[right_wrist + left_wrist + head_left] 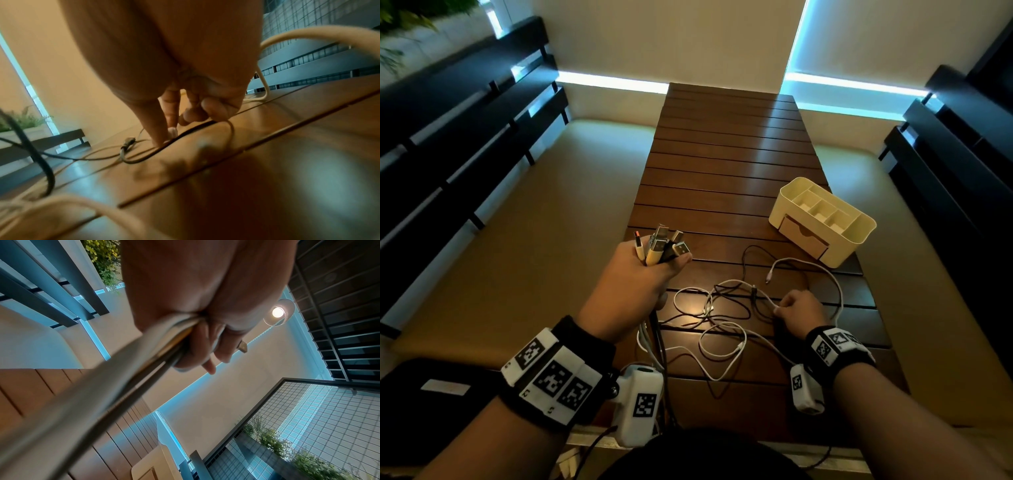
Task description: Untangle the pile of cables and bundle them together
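Note:
My left hand (643, 274) is raised above the table's near left edge and grips a bunch of cable ends; several USB plugs (662, 245) stick up out of the fist. In the left wrist view the gripped cables (127, 369) run blurred from the fist (197, 331) toward the camera. Loose white and black cables (722, 308) lie tangled on the wooden slat table (729, 157). My right hand (796, 308) is down on the table at the tangle's right, thumb and forefinger pinching a white cable (768, 301). In the right wrist view the fingertips (164, 136) meet a dark cable (185, 134) at the wood.
A cream desk organiser (822, 219) with compartments and a small drawer stands at the table's right edge. Dark slatted benches (458, 137) flank the table on both sides. A black pouch (431, 394) lies at the near left.

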A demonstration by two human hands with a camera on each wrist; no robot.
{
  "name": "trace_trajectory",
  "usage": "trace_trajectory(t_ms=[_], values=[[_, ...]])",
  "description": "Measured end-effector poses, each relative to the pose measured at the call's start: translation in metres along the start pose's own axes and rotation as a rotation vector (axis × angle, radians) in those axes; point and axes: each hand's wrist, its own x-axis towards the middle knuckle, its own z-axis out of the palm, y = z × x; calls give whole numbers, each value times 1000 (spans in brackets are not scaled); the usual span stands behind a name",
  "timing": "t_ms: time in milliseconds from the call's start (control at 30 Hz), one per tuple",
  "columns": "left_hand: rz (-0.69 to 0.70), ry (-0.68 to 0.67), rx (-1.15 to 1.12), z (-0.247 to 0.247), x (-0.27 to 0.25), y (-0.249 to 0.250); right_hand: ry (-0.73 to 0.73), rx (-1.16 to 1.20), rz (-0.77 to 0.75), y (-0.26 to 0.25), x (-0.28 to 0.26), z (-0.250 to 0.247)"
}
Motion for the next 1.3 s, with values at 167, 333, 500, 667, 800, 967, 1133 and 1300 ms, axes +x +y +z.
trace_trajectory(t_ms=[167,333,500,667,800,967,1133,1300], values=[[21,-14,11,4,8,-1,177,511,-86,-33,-18,-44],[27,-38,20,13,12,-1,386,895,-348,-89,-47,-109],[42,-47,11,15,13,-2,409,1065,-460,-119,-78,-131],[46,-46,-22,12,9,-4,264,1041,-390,-112,-83,-101],[61,-53,-30,13,7,-5,172,1036,-435,-116,-95,-86],[77,-77,-31,20,3,-4,-11,959,-516,-123,-112,-80],[64,-80,-21,20,-2,-3,-47,856,-506,-123,-115,-78],[56,-87,19,22,-6,-4,-36,752,-505,-126,-119,-79]])
